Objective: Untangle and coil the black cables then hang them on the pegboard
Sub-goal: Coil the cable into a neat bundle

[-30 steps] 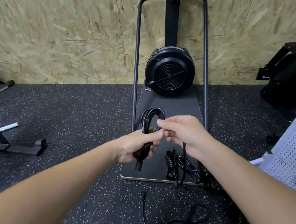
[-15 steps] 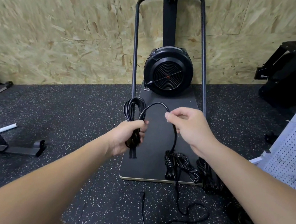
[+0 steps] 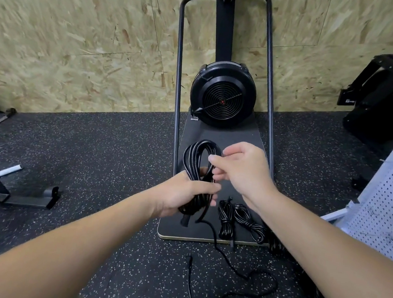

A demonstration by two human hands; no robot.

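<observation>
My left hand [image 3: 184, 194] grips a coil of black cable [image 3: 196, 160] around its middle, loops standing up above the fist. My right hand [image 3: 240, 172] pinches the cable's strand at the top right of the coil. The loose tail [image 3: 243, 275] drops from the coil and snakes over the floor below. Two bundled black cables [image 3: 227, 219] [image 3: 249, 222] lie on the dark platform [image 3: 179, 231], and more cable is partly hidden under my right forearm. The white pegboard [image 3: 391, 219] leans at the right edge.
A fan-wheel exercise machine [image 3: 222, 94] with a black tube frame [image 3: 176, 96] stands against the chipboard wall. Another black machine [image 3: 381, 103] is at the far right. A metal stand foot [image 3: 9, 195] lies on the speckled rubber floor at left.
My right hand has carried the strand back to the coil, laying another loop onto it. The hands, apart half a second ago, are together again, and the loose tail on the floor is shorter.
</observation>
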